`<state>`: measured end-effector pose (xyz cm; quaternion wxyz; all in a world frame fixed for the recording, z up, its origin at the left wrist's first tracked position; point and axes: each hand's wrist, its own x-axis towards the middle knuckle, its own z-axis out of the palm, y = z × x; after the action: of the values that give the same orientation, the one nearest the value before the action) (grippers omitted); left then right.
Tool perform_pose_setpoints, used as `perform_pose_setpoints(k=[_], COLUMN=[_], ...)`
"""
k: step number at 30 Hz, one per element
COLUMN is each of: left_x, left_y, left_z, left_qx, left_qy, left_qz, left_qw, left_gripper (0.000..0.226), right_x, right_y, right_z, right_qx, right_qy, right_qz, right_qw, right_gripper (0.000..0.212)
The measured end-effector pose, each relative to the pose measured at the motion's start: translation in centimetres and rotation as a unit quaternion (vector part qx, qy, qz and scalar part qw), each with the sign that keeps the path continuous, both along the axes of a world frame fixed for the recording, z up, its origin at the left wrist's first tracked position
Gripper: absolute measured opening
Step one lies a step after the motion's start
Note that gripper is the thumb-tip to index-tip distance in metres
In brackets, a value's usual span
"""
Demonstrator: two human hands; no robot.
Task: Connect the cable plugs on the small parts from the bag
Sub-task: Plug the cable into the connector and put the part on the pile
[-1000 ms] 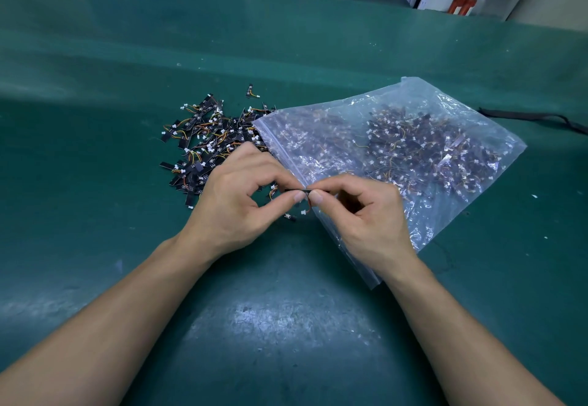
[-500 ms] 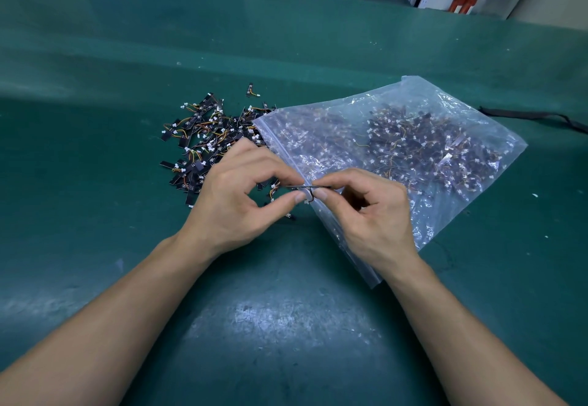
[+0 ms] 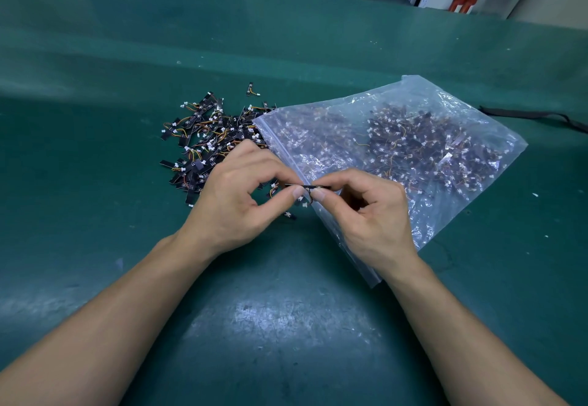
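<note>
On the green desk [image 3: 286,326], a clear bag [image 3: 420,96] is spread beyond and under the right hand [image 3: 372,211]. It is seen to be packed with many small parts, so most of the work is judged to be left. A loose pile of parts [image 3: 206,138] is heaped just beyond the left hand [image 3: 238,195]; whether their plugs are joined cannot be told. Both hands are held above the desk, fingertips nearly touching. One small black part [image 3: 307,186] is pinched between thumb and forefinger of each hand, with a short wire looped beneath it.
</note>
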<state>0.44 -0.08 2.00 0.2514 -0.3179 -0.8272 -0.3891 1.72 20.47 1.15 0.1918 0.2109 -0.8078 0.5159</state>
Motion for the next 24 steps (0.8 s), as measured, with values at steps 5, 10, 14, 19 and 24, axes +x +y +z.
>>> perform_pose_setpoints(k=[5,10,14,19,24], left_x=[-0.01,0.09,0.1,0.03,0.11], left_y=[0.08,-0.08,0.0,0.07,-0.08], left_z=[0.03,-0.05,-0.06,-0.05,0.04], left_qx=[-0.002,-0.002,0.001,0.002,0.012], left_qy=[0.005,-0.022,-0.026,-0.023,-0.038], left_qz=[-0.004,-0.013,-0.005,-0.002,-0.011], left_qw=[1.0,1.0,1.0,1.0,0.999], left_gripper=[0.008,0.013,0.014,0.014,0.017], right_x=[0.1,-0.03,0.03,0.24,0.23], right_y=[-0.16,-0.08,-0.06,-0.12,-0.29], right_z=[0.07,-0.07,-0.12,0.06,0.19], right_qx=[-0.002,0.005,0.007,-0.007,-0.001], right_qy=[-0.03,-0.043,-0.043,-0.063,-0.063], right_qz=[0.002,0.011,0.007,0.012,0.012], right_qw=[1.0,0.999,0.999,0.998,0.998], right_gripper=[0.004,0.01,0.011,0.009,0.013])
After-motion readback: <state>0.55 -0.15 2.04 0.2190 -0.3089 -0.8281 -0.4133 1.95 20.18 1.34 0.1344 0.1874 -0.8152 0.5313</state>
